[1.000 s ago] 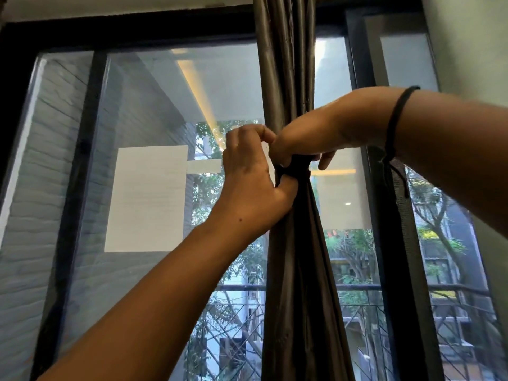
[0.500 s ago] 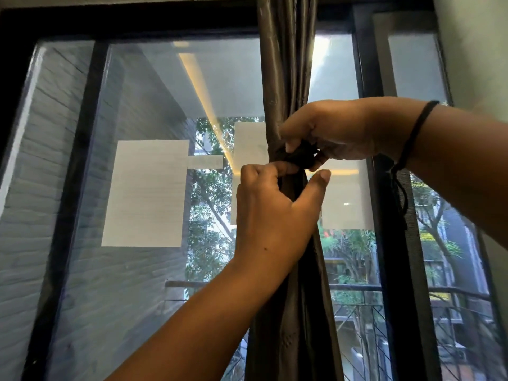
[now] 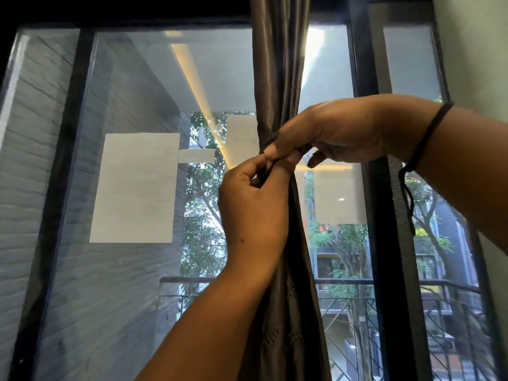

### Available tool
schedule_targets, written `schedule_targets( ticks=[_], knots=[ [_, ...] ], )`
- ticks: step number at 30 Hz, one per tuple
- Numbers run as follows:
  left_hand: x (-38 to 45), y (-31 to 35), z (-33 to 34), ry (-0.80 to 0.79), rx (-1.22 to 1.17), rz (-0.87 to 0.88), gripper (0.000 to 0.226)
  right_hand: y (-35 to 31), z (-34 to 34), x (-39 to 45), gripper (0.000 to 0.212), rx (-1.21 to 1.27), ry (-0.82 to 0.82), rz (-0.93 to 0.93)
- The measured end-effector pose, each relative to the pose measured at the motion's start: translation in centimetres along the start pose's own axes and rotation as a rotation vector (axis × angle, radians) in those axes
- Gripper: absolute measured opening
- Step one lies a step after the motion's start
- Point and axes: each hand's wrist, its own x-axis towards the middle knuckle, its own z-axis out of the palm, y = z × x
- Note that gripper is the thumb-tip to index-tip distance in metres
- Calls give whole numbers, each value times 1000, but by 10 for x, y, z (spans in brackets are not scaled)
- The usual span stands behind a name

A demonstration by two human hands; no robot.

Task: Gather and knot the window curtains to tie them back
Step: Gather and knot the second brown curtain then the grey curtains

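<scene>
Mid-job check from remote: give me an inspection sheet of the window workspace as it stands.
Surface: window glass, no table in view.
Job's things: brown curtain gathered into one bunch, cinched at mid-height; dark tie band wraps it there.
Clutter: white paper sheets stuck on the glass.
Grippers: left hand pinches at the cinch; right hand fingers the band from the right.
Cables: nothing seen; only a black wrist cord on the right arm.
Surroundings: dark window frame, balcony railing, trees outside.
</scene>
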Motion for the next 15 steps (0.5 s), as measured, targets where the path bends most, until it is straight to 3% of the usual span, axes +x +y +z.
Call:
schedule_targets(
  ticks=[3,5,9,15],
  knots=[
    [8,-10,-7,21,205,52,17,8,-2,-1,28,26,-39,-11],
    [13,-15,-11,24,360,103,24,12,-7,-4,36,90,-71,-11],
    [17,-18,-20,-55,542,154,47,18,-27,-10,32,186,-36,27],
    [11,-17,-12,-211,714,232,48,13,-38,-4,19,2,183,32]
  ],
)
